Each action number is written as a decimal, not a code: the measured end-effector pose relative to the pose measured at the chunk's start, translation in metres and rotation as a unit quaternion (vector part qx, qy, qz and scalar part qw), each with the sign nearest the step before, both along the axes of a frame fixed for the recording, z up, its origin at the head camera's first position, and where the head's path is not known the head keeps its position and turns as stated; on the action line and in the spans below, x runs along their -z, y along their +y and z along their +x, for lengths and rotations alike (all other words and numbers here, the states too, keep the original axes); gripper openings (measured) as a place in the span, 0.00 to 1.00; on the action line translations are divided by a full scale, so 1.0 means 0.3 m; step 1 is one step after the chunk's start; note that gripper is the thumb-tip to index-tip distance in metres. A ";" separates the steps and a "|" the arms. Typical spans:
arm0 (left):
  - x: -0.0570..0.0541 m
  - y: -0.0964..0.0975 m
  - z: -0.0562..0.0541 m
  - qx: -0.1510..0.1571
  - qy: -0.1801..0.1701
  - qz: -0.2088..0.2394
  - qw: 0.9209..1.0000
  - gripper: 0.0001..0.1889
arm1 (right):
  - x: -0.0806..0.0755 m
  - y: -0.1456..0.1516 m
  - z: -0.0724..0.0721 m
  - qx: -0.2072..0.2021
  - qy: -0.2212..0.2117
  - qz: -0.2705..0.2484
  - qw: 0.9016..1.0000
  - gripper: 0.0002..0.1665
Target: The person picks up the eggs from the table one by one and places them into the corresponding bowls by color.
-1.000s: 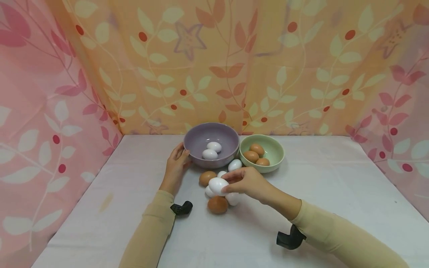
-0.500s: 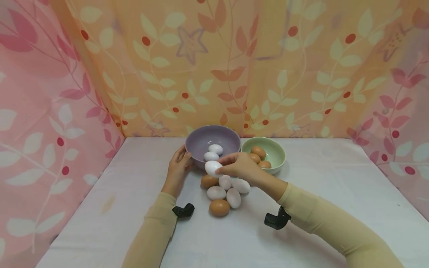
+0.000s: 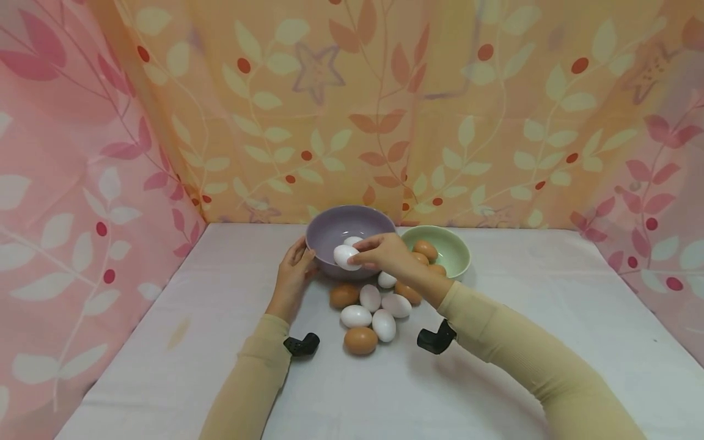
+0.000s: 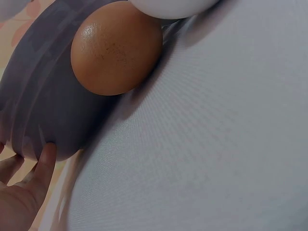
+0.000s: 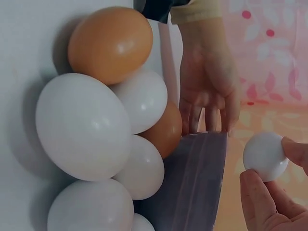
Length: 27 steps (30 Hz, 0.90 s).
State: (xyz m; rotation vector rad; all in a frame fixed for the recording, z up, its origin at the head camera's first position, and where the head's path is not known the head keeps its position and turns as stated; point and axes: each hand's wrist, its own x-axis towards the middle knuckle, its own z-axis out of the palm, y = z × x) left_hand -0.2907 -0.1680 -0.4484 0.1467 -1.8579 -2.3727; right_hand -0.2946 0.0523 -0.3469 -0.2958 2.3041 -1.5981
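My right hand (image 3: 392, 255) pinches a white egg (image 3: 346, 257) between thumb and fingers, over the near part of the purple bowl (image 3: 324, 235). In the right wrist view this held egg (image 5: 264, 156) shows above the level of the bowl's rim. Part of another white egg (image 3: 352, 241) shows inside the bowl behind it. My left hand (image 3: 291, 275) rests its fingers against the bowl's left outer wall; in the left wrist view the fingertips (image 4: 48, 153) touch that wall. A brown egg (image 3: 344, 296) lies close in front of the bowl.
A green bowl (image 3: 459, 247) with brown eggs stands right of the purple one, partly hidden by my right hand. Several white and brown eggs lie clustered on the white-covered table (image 3: 220, 366), including a brown egg (image 3: 360, 341) nearest me. Patterned curtains (image 3: 385, 110) enclose the table.
My right hand has carried the white egg from above the loose eggs, up and away from me, to over the purple bowl. The left hand has stayed against the bowl.
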 end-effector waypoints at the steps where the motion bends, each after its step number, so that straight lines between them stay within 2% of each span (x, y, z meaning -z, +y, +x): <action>1: 0.000 0.001 0.000 0.000 -0.001 0.001 1.000 0.29 | 0.000 -0.006 -0.006 0.004 -0.003 -0.002 1.000 0.24; 12: -0.003 0.004 -0.001 -0.001 0.004 -0.001 1.000 0.29 | 0.009 -0.061 -0.084 0.026 -0.006 -0.023 0.999 0.23; 20: 0.000 0.004 -0.002 0.000 0.000 0.003 1.000 0.29 | 0.032 -0.085 -0.137 0.043 -0.003 -0.001 0.999 0.23; 27: -0.005 0.002 0.002 -0.002 -0.005 0.001 1.000 0.29 | 0.047 -0.110 -0.175 0.053 -0.011 -0.033 0.998 0.23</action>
